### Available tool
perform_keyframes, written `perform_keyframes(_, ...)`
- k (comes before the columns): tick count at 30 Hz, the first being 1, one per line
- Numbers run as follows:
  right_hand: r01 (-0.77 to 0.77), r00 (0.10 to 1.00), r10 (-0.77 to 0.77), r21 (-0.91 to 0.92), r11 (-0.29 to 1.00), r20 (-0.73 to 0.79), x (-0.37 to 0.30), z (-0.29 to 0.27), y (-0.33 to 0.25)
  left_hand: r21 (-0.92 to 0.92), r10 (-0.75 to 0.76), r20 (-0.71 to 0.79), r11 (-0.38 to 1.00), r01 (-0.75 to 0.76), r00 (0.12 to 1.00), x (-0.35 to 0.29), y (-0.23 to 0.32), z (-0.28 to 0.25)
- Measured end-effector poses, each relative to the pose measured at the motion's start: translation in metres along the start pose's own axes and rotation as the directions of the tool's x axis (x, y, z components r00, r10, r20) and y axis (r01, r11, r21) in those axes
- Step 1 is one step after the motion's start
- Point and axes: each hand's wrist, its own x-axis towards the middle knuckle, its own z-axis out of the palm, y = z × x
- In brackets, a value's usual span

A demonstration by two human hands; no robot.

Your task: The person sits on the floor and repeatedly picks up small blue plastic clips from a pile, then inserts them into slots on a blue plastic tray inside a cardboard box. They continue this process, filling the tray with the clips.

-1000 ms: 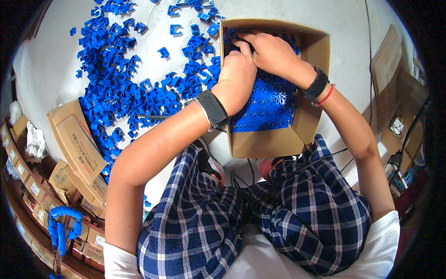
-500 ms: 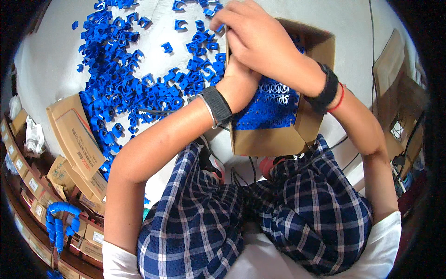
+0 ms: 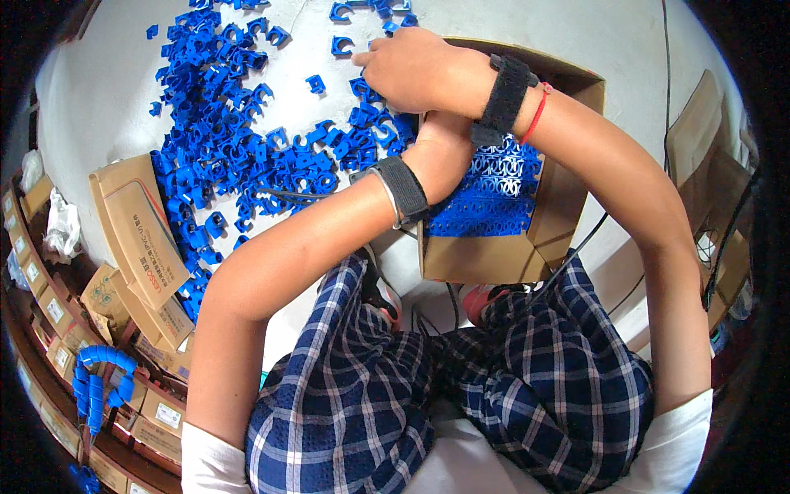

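Note:
My right hand reaches across the box's far left corner, over the near clips of a spread of blue plastic pipe clips. Its index finger points left, the others bend down, and no clip shows in it. Under my right wrist lies my left hand, at the left wall of the cardboard box. The left fingers are hidden, so what they hold cannot be seen. Inside the box, rows of blue pipe clips sit packed side by side. My forearms cross at the wrists.
Loose clips cover the pale floor to the left and far side. A cardboard flap stands at the left, beside shelves of small boxes and a hanging string of blue clips. A black cable runs along the right.
My right hand has come down nearer and slightly left, its forearm now lying more across the box. The whole view has shifted a little, moving the box and clips slightly right and down.

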Motion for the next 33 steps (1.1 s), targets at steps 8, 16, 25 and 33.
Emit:
perform_keyframes(8,-0.024,0.988,0.02,0.026,0.999,0.151,0.007,-0.008,-0.002,-0.194,0.02,-0.088,0.98,-0.037,0.996,-0.001,-0.007,-0.003)
perform_keyframes(16,0.166,0.939,-0.002,0.446,0.879,-0.344,-0.009,-0.007,0.021,0.045,0.047,-0.002,0.998,-0.046,0.999,0.017,-0.007,0.006)
perform_keyframes(25,-0.459,0.691,0.695,0.863,0.21,0.199,-0.094,0.0,0.154,0.179,-0.046,-0.102,0.982,0.064,0.994,0.019,-0.004,0.001)
perform_keyframes(33,-0.49,0.871,0.367,0.519,0.7,0.326,-0.15,0.041,0.231,0.242,-0.031,-0.054,0.969,0.043,0.998,0.019,-0.005,-0.004)
